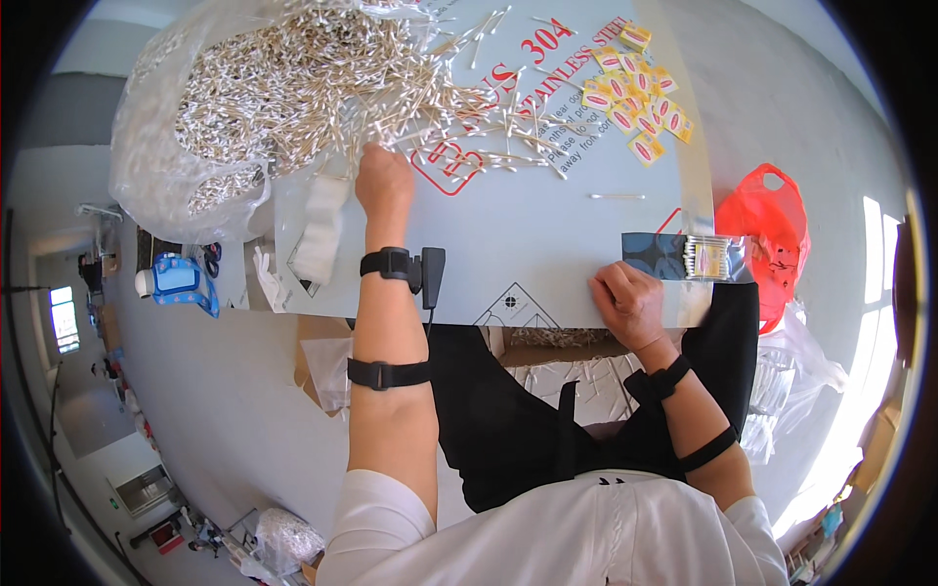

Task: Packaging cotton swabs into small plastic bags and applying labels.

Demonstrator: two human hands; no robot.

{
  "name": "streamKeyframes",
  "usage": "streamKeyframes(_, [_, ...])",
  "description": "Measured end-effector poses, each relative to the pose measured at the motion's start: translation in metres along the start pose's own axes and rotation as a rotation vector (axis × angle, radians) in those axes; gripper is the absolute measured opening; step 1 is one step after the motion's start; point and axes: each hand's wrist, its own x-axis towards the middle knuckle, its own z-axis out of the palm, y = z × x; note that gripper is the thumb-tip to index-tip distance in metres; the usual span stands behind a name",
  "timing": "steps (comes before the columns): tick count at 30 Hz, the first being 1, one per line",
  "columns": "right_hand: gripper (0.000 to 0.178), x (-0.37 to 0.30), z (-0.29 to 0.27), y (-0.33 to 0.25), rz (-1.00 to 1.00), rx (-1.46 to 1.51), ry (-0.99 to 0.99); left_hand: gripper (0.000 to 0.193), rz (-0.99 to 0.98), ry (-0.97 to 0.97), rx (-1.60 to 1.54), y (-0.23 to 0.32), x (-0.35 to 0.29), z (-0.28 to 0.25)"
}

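A large heap of cotton swabs [303, 93] spills from a clear plastic bag over the far left of the table. At the heap's near edge, my left hand [384, 184] is closed, its fingertips among the swabs; what lies inside the fingers is hidden. My right hand [627, 303] rests curled at the table's near edge, and I cannot see anything in it. Just beyond it lies a dark blue strip [653, 256] with a row of swabs [705, 258] at its right end. A single swab [618, 196] lies apart, farther up the table.
Small yellow-and-white labels [640, 93] are scattered at the far right. A red plastic bag [767, 239] hangs beside the table's right edge. At the left are a folded white cloth [320, 230] and a blue-and-white bottle [178, 278]. Below the near edge, a box [586, 381] contains loose swabs.
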Motion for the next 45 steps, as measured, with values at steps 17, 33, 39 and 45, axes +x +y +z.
streamKeyframes(17, [0.019, 0.056, -0.015, 0.029, 0.164, -0.037, 0.243, 0.02, 0.457, -0.146, -0.17, 0.086, -0.126, 0.025])
streamKeyframes(33, [0.023, 0.047, 0.006, -0.001, 0.058, 0.012, 0.024, 0.046, 0.191, 0.093, -0.219, 0.043, -0.181, 0.024])
streamKeyframes(39, [0.014, 0.088, 0.029, 0.025, 0.053, -0.246, 0.067, 0.023, 0.225, 0.148, -0.085, 0.066, -0.172, 0.036])
streamKeyframes(45, [0.009, 0.072, -0.002, 0.041, 0.12, -0.228, 0.016, 0.016, 0.186, 0.184, -0.116, 0.041, -0.176, 0.033])
